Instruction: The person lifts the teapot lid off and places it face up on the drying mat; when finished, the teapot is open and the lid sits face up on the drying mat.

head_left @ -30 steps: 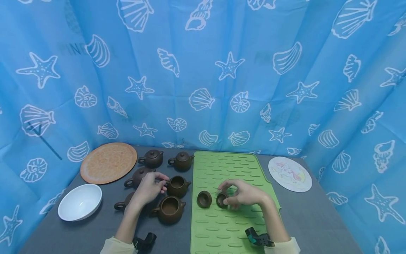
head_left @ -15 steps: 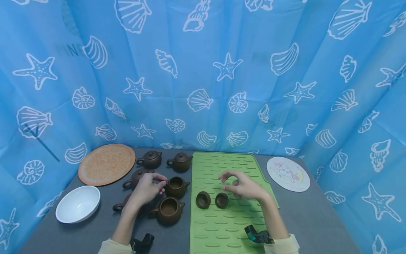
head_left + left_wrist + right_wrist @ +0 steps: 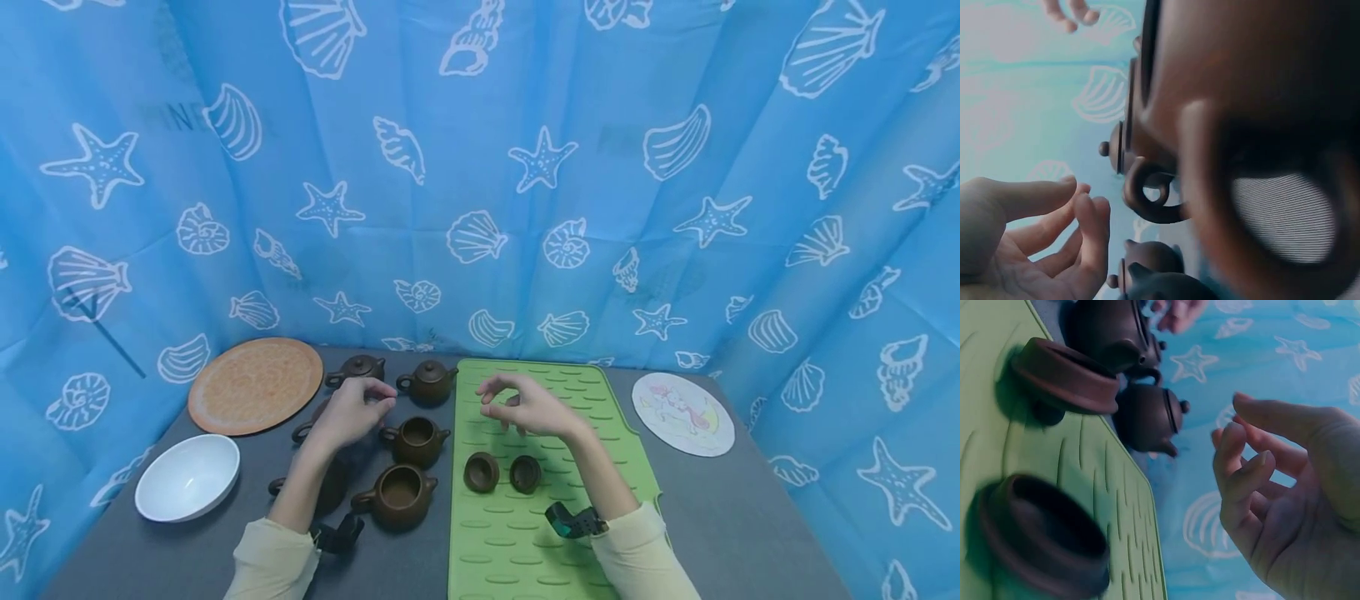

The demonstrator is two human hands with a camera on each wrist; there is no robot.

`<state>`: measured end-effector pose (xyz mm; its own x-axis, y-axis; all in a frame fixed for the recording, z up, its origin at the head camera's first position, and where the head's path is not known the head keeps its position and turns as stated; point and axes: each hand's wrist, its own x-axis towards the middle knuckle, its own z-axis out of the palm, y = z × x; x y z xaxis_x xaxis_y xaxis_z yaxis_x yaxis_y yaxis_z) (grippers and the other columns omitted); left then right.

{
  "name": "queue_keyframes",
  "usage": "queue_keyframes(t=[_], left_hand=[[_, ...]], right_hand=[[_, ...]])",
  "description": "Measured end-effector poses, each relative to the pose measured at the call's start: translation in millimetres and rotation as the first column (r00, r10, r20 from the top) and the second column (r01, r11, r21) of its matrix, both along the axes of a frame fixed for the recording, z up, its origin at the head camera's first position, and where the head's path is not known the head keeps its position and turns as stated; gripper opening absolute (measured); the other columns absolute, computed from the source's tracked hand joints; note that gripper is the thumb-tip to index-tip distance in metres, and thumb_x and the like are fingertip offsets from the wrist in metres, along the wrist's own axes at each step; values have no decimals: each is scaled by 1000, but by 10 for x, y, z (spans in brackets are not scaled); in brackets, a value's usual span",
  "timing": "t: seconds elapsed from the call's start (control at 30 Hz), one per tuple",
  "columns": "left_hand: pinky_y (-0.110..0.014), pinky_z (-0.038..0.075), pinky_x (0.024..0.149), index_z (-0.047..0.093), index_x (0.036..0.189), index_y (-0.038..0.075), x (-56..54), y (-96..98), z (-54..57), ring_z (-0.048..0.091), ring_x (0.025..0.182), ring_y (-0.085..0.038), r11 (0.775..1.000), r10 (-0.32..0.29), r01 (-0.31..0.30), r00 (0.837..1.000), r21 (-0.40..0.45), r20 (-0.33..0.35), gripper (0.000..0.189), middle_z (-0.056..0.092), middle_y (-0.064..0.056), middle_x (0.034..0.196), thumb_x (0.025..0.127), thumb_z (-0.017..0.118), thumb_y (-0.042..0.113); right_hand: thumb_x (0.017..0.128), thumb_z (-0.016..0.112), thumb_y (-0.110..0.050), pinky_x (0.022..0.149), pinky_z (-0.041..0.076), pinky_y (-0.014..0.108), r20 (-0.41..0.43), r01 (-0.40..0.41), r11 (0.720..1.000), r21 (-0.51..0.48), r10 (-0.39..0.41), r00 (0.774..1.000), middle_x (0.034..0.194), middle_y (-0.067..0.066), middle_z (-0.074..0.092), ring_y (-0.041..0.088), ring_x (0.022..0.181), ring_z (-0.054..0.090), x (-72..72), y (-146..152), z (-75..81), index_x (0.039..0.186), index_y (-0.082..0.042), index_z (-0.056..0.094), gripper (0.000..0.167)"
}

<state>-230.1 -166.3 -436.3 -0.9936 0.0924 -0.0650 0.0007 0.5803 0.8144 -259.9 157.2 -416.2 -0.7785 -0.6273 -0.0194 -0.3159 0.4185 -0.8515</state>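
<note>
My left hand (image 3: pixel 351 419) hovers over the brown teapots, its fingers loosely bent and holding nothing. Nearest it are a lidless teapot (image 3: pixel 418 455) and partly hidden teapots under the hand and forearm. In the left wrist view, a teapot handle (image 3: pixel 1197 187) looms close, apart from the fingers. A second lidless teapot (image 3: pixel 401 510) stands nearer the front. My right hand (image 3: pixel 534 408) floats above the green mat (image 3: pixel 517 550), fingers loosely curved around nothing. Below it, two teapot lids lie upside down side by side: the left lid (image 3: pixel 481 472) and the right lid (image 3: pixel 525 474).
Two teapots with lids on, a left one (image 3: pixel 360 372) and a right one (image 3: pixel 429 383), stand at the back. Left of the teapots are an orange round board (image 3: pixel 257 386) and a white bowl (image 3: pixel 187 479). A round picture mat (image 3: pixel 684 414) lies right. A blue curtain (image 3: pixel 525 275) closes the back.
My right hand has let go of the right lid, risen, and moved left and away over the mat. My left hand has lifted away from beside the lidless teapot's handle, toward the back.
</note>
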Motion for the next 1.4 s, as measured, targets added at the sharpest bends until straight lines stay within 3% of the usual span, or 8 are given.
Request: queue_keyframes(t=[0.23,0.47,0.6,0.73,0.93,1.1,1.4], left_hand=[[-37,60,78,75,123,-5,-284,17,75,74,92,-28,998,-38,34,997,-59,-69,25,77,-22,115,108,66,13],[-38,62,77,76,122,-5,-538,30,84,79,94,-35,996,-55,55,998,-71,6,24,78,-24,113,107,64,10],[-40,65,83,77,122,-3,-636,41,60,80,95,-31,997,-34,38,998,-69,60,23,78,-21,113,107,65,10],[-43,66,90,75,124,-5,-689,48,25,80,95,-26,1000,-24,22,993,20,112,23,78,-22,112,108,64,7],[-42,65,98,71,130,-8,-739,36,1,80,95,-23,980,-3,-42,974,192,226,26,76,-21,113,109,61,3],[-42,65,99,70,131,-9,-777,31,-38,81,90,-19,969,22,-84,967,234,256,27,75,-24,117,108,61,1],[-42,65,98,72,128,-9,-776,67,-74,81,87,-18,958,58,-128,963,255,263,25,76,-21,112,107,63,1]], right_hand=[[107,68,-13,58,60,54,-17,57,998,-17,-58,998,122,20,69,19,71,71,-242,-374,10,135,2,65,32],[104,71,-11,63,65,50,-14,131,990,-48,-132,991,120,23,71,52,92,73,-419,-730,-14,134,5,66,34],[104,70,-10,61,64,45,13,200,977,-68,-200,980,118,23,73,38,81,75,-511,-888,-73,132,4,68,32],[102,73,-11,54,59,29,56,271,960,-67,-267,962,114,20,74,14,70,67,-600,-995,-173,129,3,69,30],[102,73,-12,52,53,22,98,339,939,-58,-333,938,98,10,71,12,64,61,-659,-1097,-294,126,2,72,28],[103,73,-14,51,51,23,104,357,932,-63,-350,931,87,1,63,11,60,57,-661,-1118,-320,125,1,73,26],[105,72,-15,50,49,23,78,362,926,-106,-355,932,88,2,63,10,56,54,-634,-1120,-315,123,1,73,24]])
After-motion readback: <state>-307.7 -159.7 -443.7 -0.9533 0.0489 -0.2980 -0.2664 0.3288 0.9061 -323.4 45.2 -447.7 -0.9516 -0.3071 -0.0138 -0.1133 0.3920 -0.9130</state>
